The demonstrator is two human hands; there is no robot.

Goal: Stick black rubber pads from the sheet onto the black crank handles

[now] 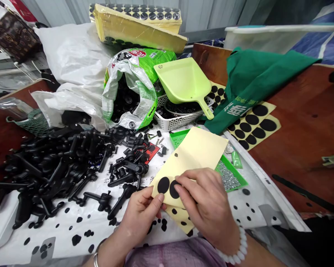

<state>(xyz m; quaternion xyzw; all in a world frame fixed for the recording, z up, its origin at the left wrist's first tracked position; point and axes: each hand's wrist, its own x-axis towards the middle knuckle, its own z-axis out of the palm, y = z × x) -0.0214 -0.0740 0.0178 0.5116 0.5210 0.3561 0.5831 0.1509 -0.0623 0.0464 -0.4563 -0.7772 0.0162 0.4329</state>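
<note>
Tabletop: white, dot-strewn | wall: grey, ridged | hands: pinching yellow sheet, 1 black disc

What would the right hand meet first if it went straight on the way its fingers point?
The right hand, fingertips at the right black circle, would likely first meet the left black circle on the yellow sheet, though depth is unclear.

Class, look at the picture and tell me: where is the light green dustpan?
In the head view, the dustpan sits upper centre, right of the green-and-white bag, its handle over the white basket's right side.
</note>
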